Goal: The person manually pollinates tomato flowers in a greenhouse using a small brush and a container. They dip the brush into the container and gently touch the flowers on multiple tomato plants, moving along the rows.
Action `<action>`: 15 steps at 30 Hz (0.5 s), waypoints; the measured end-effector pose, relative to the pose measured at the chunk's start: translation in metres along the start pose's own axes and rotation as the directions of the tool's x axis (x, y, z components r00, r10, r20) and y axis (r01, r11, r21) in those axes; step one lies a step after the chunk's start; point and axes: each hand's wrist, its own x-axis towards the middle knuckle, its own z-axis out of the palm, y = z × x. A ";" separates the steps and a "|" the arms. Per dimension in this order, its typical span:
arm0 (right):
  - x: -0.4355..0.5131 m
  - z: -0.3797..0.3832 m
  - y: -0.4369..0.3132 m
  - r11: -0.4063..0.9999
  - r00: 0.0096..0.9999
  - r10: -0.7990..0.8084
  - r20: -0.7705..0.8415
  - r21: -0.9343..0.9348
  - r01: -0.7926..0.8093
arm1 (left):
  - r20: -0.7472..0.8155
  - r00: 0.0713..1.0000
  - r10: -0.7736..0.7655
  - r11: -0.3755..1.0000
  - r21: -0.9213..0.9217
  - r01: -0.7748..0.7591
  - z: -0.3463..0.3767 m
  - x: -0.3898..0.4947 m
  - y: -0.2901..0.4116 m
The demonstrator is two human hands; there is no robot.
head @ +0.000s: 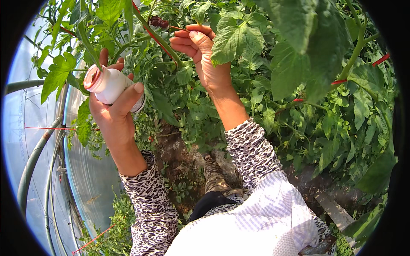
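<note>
In my left hand (pixel 112 120) is a small white plastic bottle (pixel 112 84), gripped around its body. It is tilted, and its uncapped mouth with a reddish-brown stained rim points up and to the left. Between thumb and fingers, my right hand (pixel 209 64) pinches a thin stick (pixel 179 28). At the stick's far end is a dark red, lumpy tip (pixel 159 21), close to a green tomato stem (pixel 152 30) with red twine along it. A tomato leaf (pixel 238 38) partly covers the right hand's edge. What is inside the bottle is hard to make out.
Leafy tomato plants (pixel 198 108) crowd in front and to the right, tied with red twine (pixel 339 82). Curved green tunnel poles (pixel 32 166) and clear plastic sheeting (pixel 88 179) stand on the left. A large leaf (pixel 326 51) hangs close at upper right. Bare soil (pixel 173 144) lies below.
</note>
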 end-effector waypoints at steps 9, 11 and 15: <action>0.008 0.011 -0.006 0.995 1.000 0.017 0.014 -0.094 -0.016 | -0.022 1.000 0.014 1.000 0.004 -0.014 -0.001 0.000 -0.002; 0.009 0.012 -0.005 0.997 1.000 0.022 0.016 -0.079 -0.021 | -0.025 1.000 -0.014 1.000 -0.007 0.013 -0.001 -0.001 -0.001; 0.010 0.010 -0.004 1.000 1.000 -0.001 0.025 -0.023 0.002 | -0.048 0.996 -0.074 0.997 0.000 0.074 0.000 -0.003 0.002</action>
